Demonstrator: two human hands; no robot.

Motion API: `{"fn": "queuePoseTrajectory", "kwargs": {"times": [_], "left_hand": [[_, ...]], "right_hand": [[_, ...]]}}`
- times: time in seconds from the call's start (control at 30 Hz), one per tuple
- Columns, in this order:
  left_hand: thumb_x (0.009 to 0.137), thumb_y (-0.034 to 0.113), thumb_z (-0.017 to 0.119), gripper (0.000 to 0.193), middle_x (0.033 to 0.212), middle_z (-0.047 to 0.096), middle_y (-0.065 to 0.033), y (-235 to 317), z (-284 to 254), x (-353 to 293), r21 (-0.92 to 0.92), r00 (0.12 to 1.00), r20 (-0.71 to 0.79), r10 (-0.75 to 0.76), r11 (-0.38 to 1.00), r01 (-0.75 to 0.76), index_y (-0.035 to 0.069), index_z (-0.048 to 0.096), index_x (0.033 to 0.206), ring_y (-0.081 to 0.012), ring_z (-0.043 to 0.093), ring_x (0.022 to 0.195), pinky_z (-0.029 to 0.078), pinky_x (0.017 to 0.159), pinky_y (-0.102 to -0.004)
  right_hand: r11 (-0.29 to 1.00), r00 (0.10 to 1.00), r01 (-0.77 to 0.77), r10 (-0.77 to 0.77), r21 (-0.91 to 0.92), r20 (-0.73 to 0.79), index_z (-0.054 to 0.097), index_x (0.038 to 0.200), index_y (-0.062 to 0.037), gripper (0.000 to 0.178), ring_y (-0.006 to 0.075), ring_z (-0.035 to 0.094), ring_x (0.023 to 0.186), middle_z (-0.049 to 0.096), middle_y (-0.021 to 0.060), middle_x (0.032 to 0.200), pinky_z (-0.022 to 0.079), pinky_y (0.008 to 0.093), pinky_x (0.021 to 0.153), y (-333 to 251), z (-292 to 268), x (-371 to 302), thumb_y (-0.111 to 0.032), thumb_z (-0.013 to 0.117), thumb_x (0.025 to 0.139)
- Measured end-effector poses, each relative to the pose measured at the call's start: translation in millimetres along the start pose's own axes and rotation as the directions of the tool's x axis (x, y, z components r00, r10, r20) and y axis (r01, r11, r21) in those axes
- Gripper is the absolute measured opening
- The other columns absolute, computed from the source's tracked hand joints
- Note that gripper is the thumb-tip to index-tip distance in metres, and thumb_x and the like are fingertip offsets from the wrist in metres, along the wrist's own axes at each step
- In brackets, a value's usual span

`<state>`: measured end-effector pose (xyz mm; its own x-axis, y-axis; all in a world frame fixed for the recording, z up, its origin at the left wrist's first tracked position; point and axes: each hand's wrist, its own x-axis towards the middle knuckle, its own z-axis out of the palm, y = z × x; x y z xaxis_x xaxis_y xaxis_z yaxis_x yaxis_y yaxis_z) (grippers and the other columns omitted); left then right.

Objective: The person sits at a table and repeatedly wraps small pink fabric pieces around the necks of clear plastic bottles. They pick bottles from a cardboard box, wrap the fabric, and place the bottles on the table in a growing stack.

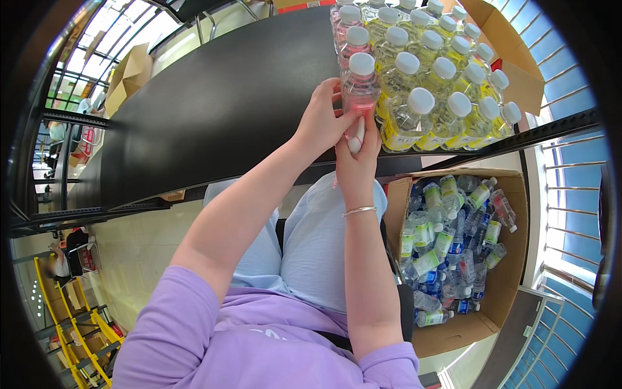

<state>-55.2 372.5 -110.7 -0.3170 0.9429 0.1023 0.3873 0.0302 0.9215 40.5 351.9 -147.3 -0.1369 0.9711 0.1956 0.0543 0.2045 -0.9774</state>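
At the table's near edge stands a clear plastic bottle with a white cap and a pink label. My left hand is closed around its left side, thumb across the lower front. Just below, my right hand grips a slim white tool with a rounded end, held against the bottle's lower part. The tool's tip is hidden, so its kind does not show. More pink-labelled bottles line up behind this one. To the right stand rows of yellow-labelled bottles, upright and white-capped.
A black table stretches away to the left. Beside my right leg, an open cardboard box holds many jumbled plastic bottles. Another open carton stands behind the bottle rows. A dark rail runs along the right.
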Motion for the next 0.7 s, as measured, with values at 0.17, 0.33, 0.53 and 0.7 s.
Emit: {"fn": "queuePoseTrajectory", "kwargs": {"times": [0.17,0.33,0.53,0.7], "left_hand": [[0.077,0.007,0.063,0.051,0.118,0.044,-0.0140,-2.7,3.1,2.2,0.001,1.000,-0.015,0.021,1.000,-0.021,-0.002,0.036,0.119,-0.0233,0.047,0.112,0.048,0.085,-0.0312],[0.078,0.005,0.062,0.050,0.119,0.043,-0.0144,-6.4,7.5,2.1,-0.009,0.999,-0.036,0.030,1.000,-0.030,-0.002,0.035,0.120,-0.0233,0.047,0.111,0.048,0.085,-0.0311],[0.079,0.004,0.060,0.049,0.119,0.042,-0.0143,-7.1,11.1,1.4,-0.004,0.998,-0.050,0.028,1.000,-0.028,-0.002,0.034,0.120,-0.0235,0.046,0.112,0.048,0.086,-0.0317],[0.075,0.009,0.064,0.058,0.121,0.037,-0.0180,-15.2,9.8,3.1,-0.069,0.999,-0.036,0.034,0.997,-0.036,-0.001,0.032,0.123,-0.0272,0.046,0.111,0.046,0.088,-0.0349]], "right_hand": [[1.000,1.000,-0.007,0.007,0.022,0.001,0.030,0.131,-0.0029,0.060,0.0375,0.039,0.114,0.034,0.0240,0.124,0.035,0.0383,0.095,3.2,1.9,1.5,-0.002,0.054,0.077],[1.000,1.000,-0.017,0.017,0.017,0.007,0.029,0.132,-0.0027,0.060,0.0380,0.038,0.115,0.034,0.0236,0.124,0.034,0.0384,0.096,3.9,1.6,2.4,-0.002,0.054,0.077],[1.000,1.000,0.011,-0.010,-0.024,0.028,0.030,0.131,-0.0023,0.059,0.0384,0.035,0.118,0.031,0.0238,0.129,0.033,0.0394,0.097,6.8,0.6,0.4,-0.004,0.055,0.078],[1.000,1.000,0.002,-0.001,-0.021,0.025,0.032,0.130,-0.0017,0.058,0.0370,0.035,0.118,0.033,0.0238,0.129,0.032,0.0394,0.098,7.4,-0.1,-1.5,-0.005,0.057,0.077]]}}
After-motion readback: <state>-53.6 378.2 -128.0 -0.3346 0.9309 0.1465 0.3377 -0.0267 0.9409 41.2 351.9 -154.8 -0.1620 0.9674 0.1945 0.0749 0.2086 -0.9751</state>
